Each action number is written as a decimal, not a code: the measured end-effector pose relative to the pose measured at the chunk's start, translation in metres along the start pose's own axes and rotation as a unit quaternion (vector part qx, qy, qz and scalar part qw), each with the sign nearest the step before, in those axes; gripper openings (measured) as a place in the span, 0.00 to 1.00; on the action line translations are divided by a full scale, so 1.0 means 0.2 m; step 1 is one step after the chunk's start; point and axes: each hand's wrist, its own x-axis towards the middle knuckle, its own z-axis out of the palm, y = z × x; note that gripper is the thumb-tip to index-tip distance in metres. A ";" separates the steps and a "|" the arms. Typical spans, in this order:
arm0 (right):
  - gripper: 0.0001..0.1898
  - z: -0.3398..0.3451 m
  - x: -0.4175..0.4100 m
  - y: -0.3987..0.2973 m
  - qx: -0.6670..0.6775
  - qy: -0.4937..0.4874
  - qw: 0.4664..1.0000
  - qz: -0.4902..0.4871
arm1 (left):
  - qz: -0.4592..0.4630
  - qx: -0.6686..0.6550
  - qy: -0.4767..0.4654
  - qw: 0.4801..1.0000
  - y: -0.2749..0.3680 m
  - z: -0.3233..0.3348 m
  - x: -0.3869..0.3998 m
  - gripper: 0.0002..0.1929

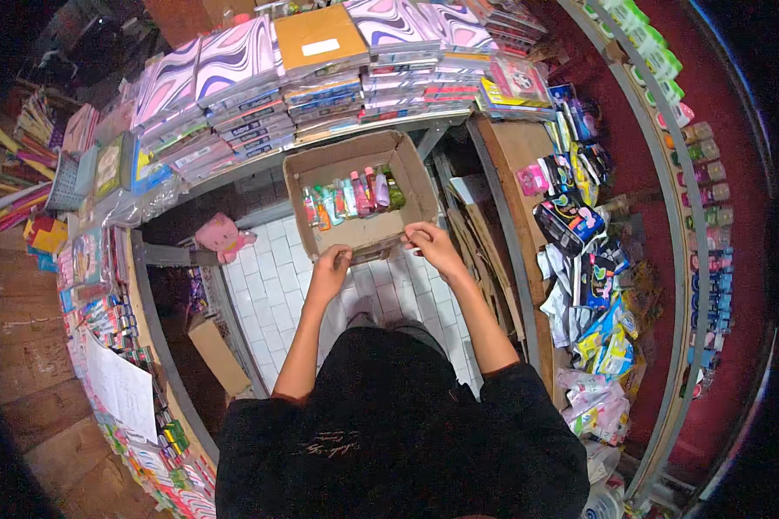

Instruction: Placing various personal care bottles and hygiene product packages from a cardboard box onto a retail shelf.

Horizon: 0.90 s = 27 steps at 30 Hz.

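Observation:
An open cardboard box (406,156) is held out before me, above the tiled floor. Several small bottles (360,193) in red, orange, green, pink and purple lie in a row across its inside. My left hand (335,261) grips the box's near edge at the left corner, thumb over the rim. At the right end of that same edge, my right hand (430,243) pinches the cardboard with thumb and fingers. The undersides of both hands' grips are hidden.
Stacked packaged books (318,71) fill the shelf beyond the box. A pink plush toy (222,237) is at the left. Upright cardboard sheets (483,253) lean at the right, near a shelf of plastic-wrapped packs (568,224). A paper sheet (120,383) lies on the left shelf.

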 end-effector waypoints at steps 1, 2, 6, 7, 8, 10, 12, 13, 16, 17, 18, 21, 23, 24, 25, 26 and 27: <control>0.13 0.02 0.01 0.01 0.002 0.002 1.000 0.012 | 0.067 0.056 0.037 0.995 -0.03 0.01 0.00 0.12; 0.12 0.03 0.03 0.02 0.000 0.008 0.999 0.035 | 0.115 0.126 0.000 0.985 -0.07 0.01 0.02 0.18; 0.11 0.05 0.09 0.03 0.001 -0.006 0.999 0.043 | 0.068 0.189 -0.025 0.979 -0.17 0.10 0.01 0.22; 0.11 0.04 0.12 0.03 -0.001 -0.003 0.999 0.049 | 0.095 0.177 0.006 0.980 -0.19 0.12 0.01 0.22; 0.11 0.04 0.14 0.03 -0.007 0.005 0.998 0.065 | 0.079 0.201 -0.009 0.976 -0.21 0.13 0.02 0.22; 0.11 0.03 0.22 0.04 0.000 -0.007 0.998 0.062 | 0.049 0.226 -0.027 0.973 -0.21 0.16 0.02 0.22; 0.11 0.02 0.32 0.07 0.015 -0.019 0.997 0.070 | 0.072 0.282 0.035 0.956 -0.20 0.17 0.04 0.19; 0.11 0.02 0.38 0.09 0.016 -0.030 0.997 0.062 | 0.066 0.284 0.039 0.956 -0.20 0.17 0.06 0.19; 0.12 0.03 0.61 0.19 -0.113 -0.053 0.992 0.024 | -0.021 0.265 -0.054 0.963 -0.21 0.17 0.17 0.20; 0.12 0.03 0.68 0.23 -0.095 -0.075 0.993 -0.003 | -0.112 0.170 -0.102 0.974 -0.23 0.18 0.23 0.20; 0.12 0.03 0.76 0.28 -0.184 -0.066 0.979 -0.060 | -0.187 0.065 -0.137 0.971 -0.27 0.19 0.29 0.20; 0.13 0.04 1.02 0.44 -0.267 -0.059 0.956 -0.109 | -0.168 0.108 -0.137 0.970 -0.42 0.28 0.48 0.21; 0.12 0.01 1.13 0.58 -0.409 -0.057 0.905 -0.104 | -0.116 0.123 -0.090 0.982 -0.53 0.35 0.54 0.21; 0.15 0.02 1.21 0.64 -0.430 -0.063 0.894 -0.104 | -0.102 0.143 -0.082 0.981 -0.58 0.38 0.58 0.22; 0.15 0.03 1.25 0.70 -0.414 -0.066 0.899 -0.128 | -0.089 0.142 -0.070 0.983 -0.62 0.41 0.62 0.22; 0.17 0.04 1.30 0.73 -0.396 -0.073 0.911 -0.090 | -0.128 0.153 -0.119 0.973 -0.67 0.44 0.68 0.22; 0.20 0.04 1.35 0.75 -0.398 -0.076 0.914 -0.017 | -0.181 0.167 -0.182 0.952 -0.71 0.46 0.74 0.22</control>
